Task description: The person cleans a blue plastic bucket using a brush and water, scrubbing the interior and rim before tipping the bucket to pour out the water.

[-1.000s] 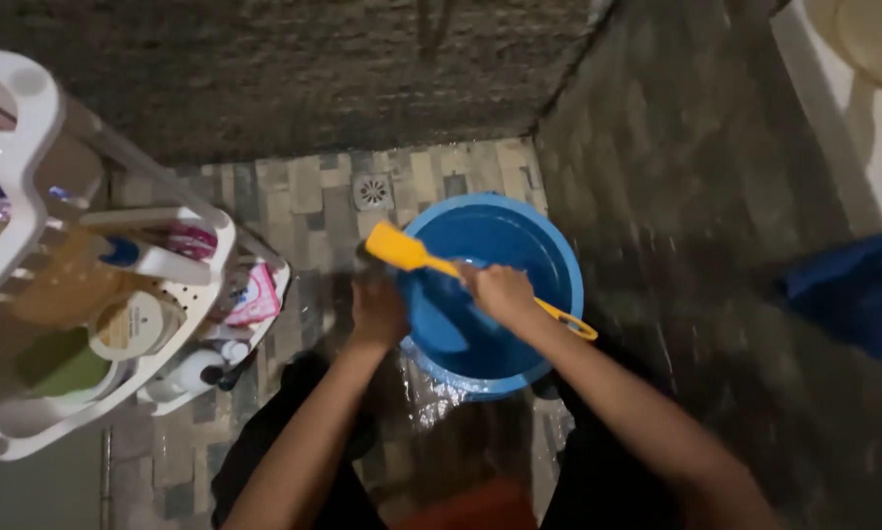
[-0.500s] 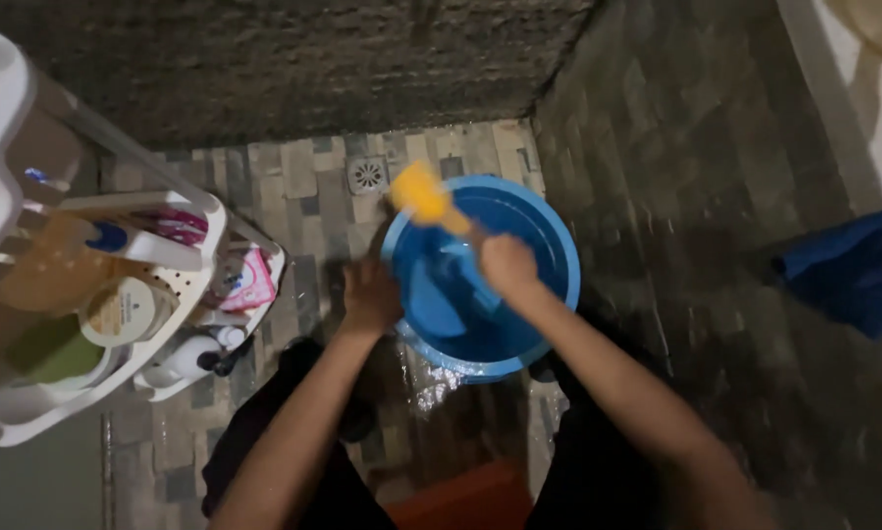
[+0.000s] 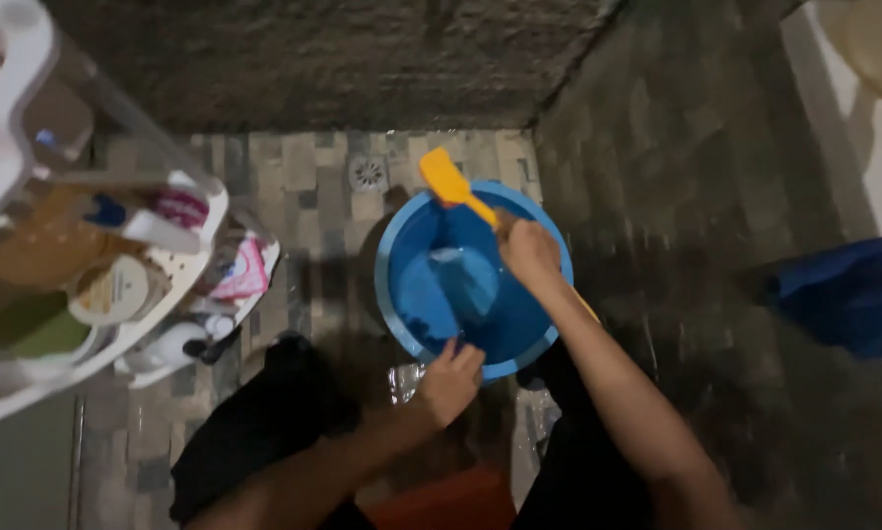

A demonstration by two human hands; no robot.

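Right hand (image 3: 529, 253): yours, closed around the handle of a yellow brush (image 3: 448, 180), whose head sticks out past the far rim of the basin (image 3: 401, 245). Left hand (image 3: 449, 383): fingers curled over the basin's near rim, gripping it. Basin: blue, round, on the tiled floor (image 3: 303, 186), between your knees, a little water inside. Drain (image 3: 368, 173): just beyond the basin. Rack (image 3: 117, 334): white, to your left, stacked with bottles and jars. Blue cloth (image 3: 843, 294): well apart, right.
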